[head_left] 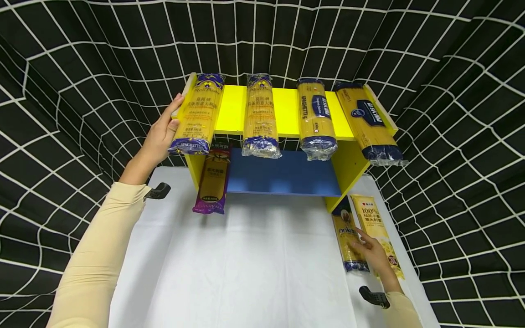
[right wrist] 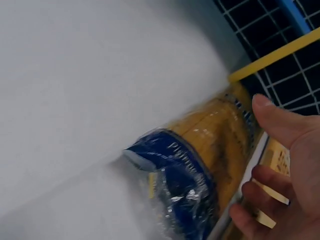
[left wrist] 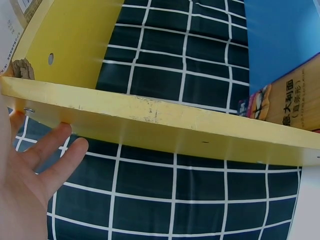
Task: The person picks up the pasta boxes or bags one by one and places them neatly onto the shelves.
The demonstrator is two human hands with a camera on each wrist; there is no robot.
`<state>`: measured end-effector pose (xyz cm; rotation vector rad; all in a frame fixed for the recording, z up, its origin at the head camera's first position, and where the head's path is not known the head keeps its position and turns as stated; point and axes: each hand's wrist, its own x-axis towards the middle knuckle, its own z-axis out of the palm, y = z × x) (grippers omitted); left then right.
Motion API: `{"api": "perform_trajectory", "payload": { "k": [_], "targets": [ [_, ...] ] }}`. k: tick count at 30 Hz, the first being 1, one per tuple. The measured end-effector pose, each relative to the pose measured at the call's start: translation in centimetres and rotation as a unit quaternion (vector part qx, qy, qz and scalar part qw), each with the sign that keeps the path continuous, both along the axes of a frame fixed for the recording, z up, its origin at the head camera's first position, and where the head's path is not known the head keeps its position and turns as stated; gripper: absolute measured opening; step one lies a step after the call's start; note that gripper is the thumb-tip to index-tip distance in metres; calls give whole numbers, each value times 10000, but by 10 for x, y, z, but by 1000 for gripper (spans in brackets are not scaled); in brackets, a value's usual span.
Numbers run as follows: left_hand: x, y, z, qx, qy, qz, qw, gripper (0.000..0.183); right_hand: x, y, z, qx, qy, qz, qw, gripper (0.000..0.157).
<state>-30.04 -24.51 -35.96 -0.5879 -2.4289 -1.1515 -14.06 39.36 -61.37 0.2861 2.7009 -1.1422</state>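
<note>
My left hand (head_left: 161, 130) rests against the outer left side of a yellow and blue shelf (head_left: 234, 114). In the left wrist view its fingers (left wrist: 59, 160) are fairly straight, with the tips at the yellow side panel. At the lower right, my right hand (head_left: 373, 253) reaches over a blue-ended spaghetti pack (head_left: 346, 230) lying on the white cloth. The right wrist view has the thumb spread from the bent fingers (right wrist: 267, 180), beside that spaghetti pack (right wrist: 215, 140). A pale yellow pasta pack (head_left: 371, 218) lies just right of it, partly under the hand.
On the upper tier lie two blue-and-gold spaghetti packs (head_left: 197, 114) (head_left: 261, 114) and two navy-ended ones (head_left: 316, 114) (head_left: 367, 120). A purple-ended pasta pack (head_left: 214, 180) leans at the left of the blue lower tier (head_left: 283, 173). Black grid cloth (head_left: 262, 36) surrounds the white table (head_left: 262, 264).
</note>
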Motion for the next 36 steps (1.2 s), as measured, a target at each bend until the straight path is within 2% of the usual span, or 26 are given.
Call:
{"api": "perform_trajectory", "payload": {
  "k": [8, 15, 19, 24, 31, 36],
  "targets": [
    [2, 0, 1, 21, -97, 46, 9999, 56, 2, -3, -16, 42, 234, 205, 9995, 66],
    [2, -1, 0, 13, -90, 25, 10000, 56, -7, 0, -24, 633, -134, 98, 9979, 76],
    [4, -1, 1, 9, -120, 72, 9999, 56, -12, 1, -22, 947, -193, 364, 9947, 82],
    [6, 0, 3, 27, -201, 90, 9998, 55, -17, -1, -19, 1092, -296, 724, 9909, 85],
    [4, 1, 2, 15, -192, 97, 9998, 55, -20, -6, -12, 1105, -307, 853, 9897, 86],
    [1, 2, 1, 37, -171, 51, 9998, 55, -24, -7, -13, 909, -540, 828, 9909, 91]
  ]
}}
